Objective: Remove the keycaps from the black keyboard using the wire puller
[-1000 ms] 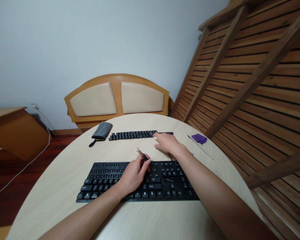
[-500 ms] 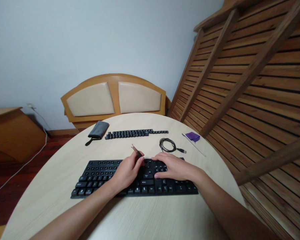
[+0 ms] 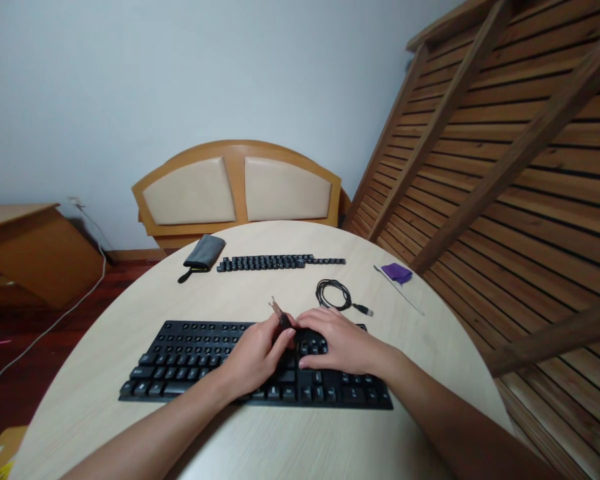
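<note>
A black keyboard [image 3: 180,373] lies in front of me, its upper left rows stripped of keycaps and its lower rows still capped. My left hand [image 3: 257,350] rests over its middle, closed on a dark-handled keycap puller [image 3: 279,311] whose forked metal end points up and away. Over the keys right of centre lies my right hand [image 3: 337,340], thumb and fingers apart, touching the keyboard. The two hands' fingertips nearly meet, and the keys beneath them are hidden. Loose black keycaps [image 3: 265,263] stand in rows farther back.
A coiled black USB cable [image 3: 347,293] lies behind my right hand. At the right are a purple cloth [image 3: 397,273] and a thin white stick [image 3: 403,293]. A grey pouch [image 3: 205,253] sits back left on the round table [image 3: 80,373]. Wooden slats [image 3: 480,200] lean at the right.
The keyboard has slid a little left and turned slightly. My right hand has come closer to my left, which keeps its hold on the puller. The view has shifted slightly.
</note>
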